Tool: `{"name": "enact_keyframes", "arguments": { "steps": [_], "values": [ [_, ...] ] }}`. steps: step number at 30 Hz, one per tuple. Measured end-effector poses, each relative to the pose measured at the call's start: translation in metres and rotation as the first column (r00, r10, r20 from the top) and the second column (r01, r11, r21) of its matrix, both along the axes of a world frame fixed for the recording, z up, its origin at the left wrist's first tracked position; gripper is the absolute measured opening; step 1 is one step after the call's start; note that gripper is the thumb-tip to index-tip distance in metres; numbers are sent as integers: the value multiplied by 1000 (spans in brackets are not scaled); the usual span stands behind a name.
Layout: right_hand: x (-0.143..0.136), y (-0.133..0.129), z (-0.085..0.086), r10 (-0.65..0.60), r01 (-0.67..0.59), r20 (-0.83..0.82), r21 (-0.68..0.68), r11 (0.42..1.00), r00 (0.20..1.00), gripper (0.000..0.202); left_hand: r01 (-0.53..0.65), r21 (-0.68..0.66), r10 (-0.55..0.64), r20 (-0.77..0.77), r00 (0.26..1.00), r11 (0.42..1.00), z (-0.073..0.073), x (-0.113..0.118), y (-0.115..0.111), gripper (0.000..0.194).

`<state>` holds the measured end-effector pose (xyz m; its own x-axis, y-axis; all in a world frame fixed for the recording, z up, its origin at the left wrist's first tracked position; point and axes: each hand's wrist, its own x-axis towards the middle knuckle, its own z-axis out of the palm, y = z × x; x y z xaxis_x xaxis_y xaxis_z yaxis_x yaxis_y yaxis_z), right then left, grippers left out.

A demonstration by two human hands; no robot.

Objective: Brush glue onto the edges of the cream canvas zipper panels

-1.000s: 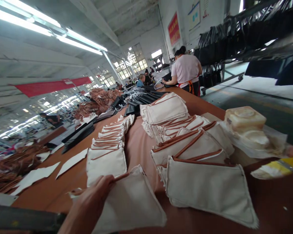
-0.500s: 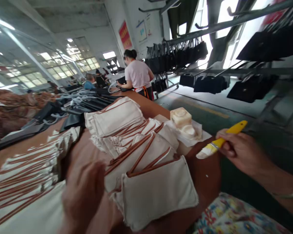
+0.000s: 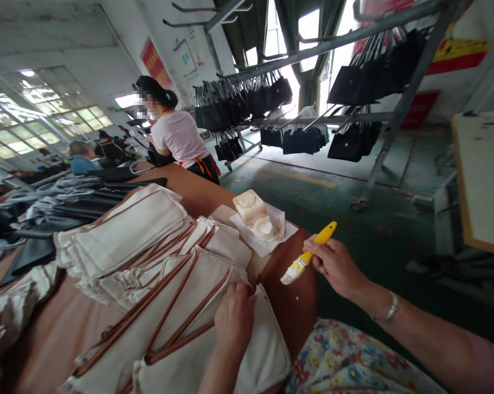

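Note:
A yellow-handled brush [image 3: 325, 233] is gripped by my right hand [image 3: 333, 262], its pale, coated bristles pointing down to the left above the brown table edge. My left hand [image 3: 235, 314] is closed on the brown-trimmed top edge of a cream fabric piece [image 3: 267, 345] at the front of the pile; its fingertips are partly hidden. More cream pieces [image 3: 206, 268] with brown trim lie overlapped behind it. Beyond them a stained, pale container [image 3: 250, 206] with white paste rests on white paper [image 3: 286, 221] near the table's right edge.
Dark bags with grey handles [image 3: 62, 210] are heaped at the left of the brown table [image 3: 189, 180]. A person [image 3: 179, 137] in a pink top stands at its far end. Racks of black bags [image 3: 226, 106] stand behind, and another table [image 3: 483, 180] is at the right.
The view has swung to the right. My left hand has moved right across the pile and onto the front cream piece's top edge. My right hand still holds the brush.

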<state>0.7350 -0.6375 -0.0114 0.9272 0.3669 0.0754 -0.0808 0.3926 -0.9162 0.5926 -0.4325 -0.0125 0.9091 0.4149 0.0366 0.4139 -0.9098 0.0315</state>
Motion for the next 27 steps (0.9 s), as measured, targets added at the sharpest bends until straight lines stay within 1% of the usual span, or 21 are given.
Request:
{"name": "enact_keyframes", "arguments": {
  "steps": [3, 5, 6, 8, 10, 12, 14, 16, 17, 18, 19, 20, 22, 23, 25, 27],
  "values": [
    [2, 6, -5, 26, -24, 35, -39, 999, 999, 34, -23, -85, 21, -27, 999, 996, 1, -7, 0, 13],
    [1, 9, -5, 46, -44, 38, -30, 999, 998, 34, -29, -110, 28, -2, 1000, 993, 2, -16, -1, 14],
    [-1, 11, -4, 47, -46, 31, -18, 999, 998, 34, -10, -106, 12, 12, 1000, 994, 1, -21, -2, 14],
    [-3, 11, -3, 43, -43, 11, 4, 999, 999, 34, 51, -41, -50, 31, 998, 998, -1, -31, -5, 9],
    [-4, 9, -4, 56, -56, 0, 6, 998, 998, 34, 93, 78, -97, 51, 994, 993, -4, -41, -7, 2],
    [-4, 5, -5, 60, -60, -12, -1, 998, 998, 34, 108, 187, -134, 132, 982, 976, -7, -54, -5, 6],
    [-3, -2, -5, 43, -43, -21, 7, 999, 999, 33, 135, 241, -206, 298, 932, 961, -7, -72, -1, 6],
    [-2, -10, -2, 21, -20, -21, 36, 999, 1000, 31, 116, 270, -245, 511, 824, 956, -5, -95, 4, 3],
    [-1, -14, 0, 13, -12, -21, 54, 998, 1000, 29, 90, 278, -245, 593, 767, 956, -4, -108, 6, 8],
    [-1, -17, 3, 7, -6, -23, 70, 998, 1000, 28, 61, 279, -235, 650, 723, 958, -3, -121, 6, 12],
    [-2, -20, 7, 2, 0, -26, 85, 996, 1000, 26, 29, 277, -219, 685, 695, 960, -3, -133, 5, 14],
    [-3, -23, 10, -4, 7, -27, 99, 995, 1000, 25, 3, 276, -203, 699, 686, 961, -3, -143, 2, 14],
    [-6, -25, 18, -11, 13, -19, 120, 993, 1000, 23, -14, 268, -182, 691, 699, 963, -4, -154, -5, 13],
    [-8, -25, 21, -11, 12, -9, 129, 992, 1000, 23, -25, 263, -169, 687, 707, 965, -5, -156, -9, 13],
    [-14, -24, 25, -4, 2, 12, 140, 990, 1000, 23, -59, 243, -121, 662, 740, 968, -4, -150, -14, 8],
    [-19, -21, 27, 17, -20, 25, 143, 989, 1000, 22, -114, 189, -21, 595, 804, 975, 0, -137, -14, 3]
  ]
}}
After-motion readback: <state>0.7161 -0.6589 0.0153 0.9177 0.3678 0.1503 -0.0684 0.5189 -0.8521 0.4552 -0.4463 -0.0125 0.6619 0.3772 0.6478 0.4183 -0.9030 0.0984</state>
